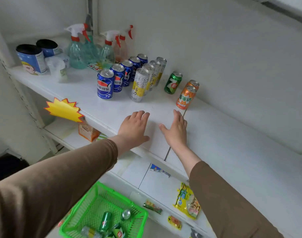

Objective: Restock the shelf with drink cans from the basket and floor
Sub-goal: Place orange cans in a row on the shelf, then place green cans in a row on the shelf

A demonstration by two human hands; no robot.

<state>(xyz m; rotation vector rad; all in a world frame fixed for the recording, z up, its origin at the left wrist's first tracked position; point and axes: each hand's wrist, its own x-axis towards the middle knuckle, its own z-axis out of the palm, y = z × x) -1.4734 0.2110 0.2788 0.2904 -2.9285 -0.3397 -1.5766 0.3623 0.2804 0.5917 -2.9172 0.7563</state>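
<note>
Left hand (133,127): fingers straight and together, palm down over the bare white shelf (232,143), holding nothing. Cannot tell if the palm touches the surface. Right hand (176,129): fingers straight, thumb spread toward the left hand, also empty, lying over the seam between two shelf boards. Hands near each other, not touching. Brown sleeves on both arms.

Just beyond the right fingertips: orange can (185,97), upright, a second orange can (193,84) touching or just behind it. Further back and left of these, a green can (172,82), upright, apart from the others.

Beyond the left fingertips: row of tall silver-and-yellow cans (140,85) running back toward the wall; beside it on the left, a row of blue cans (105,84), five visible.

Far back left of the fingers: spray bottles (77,48), two blue-labelled rolls (31,59).

Left of the left wrist, on the shelf edge: yellow starburst tag (64,109).

Below the arms: green basket (88,208) holding several cans lying on their sides, one green can in the basket (105,221) clearest. Lower shelf under the right forearm: yellow snack packet (187,200).
</note>
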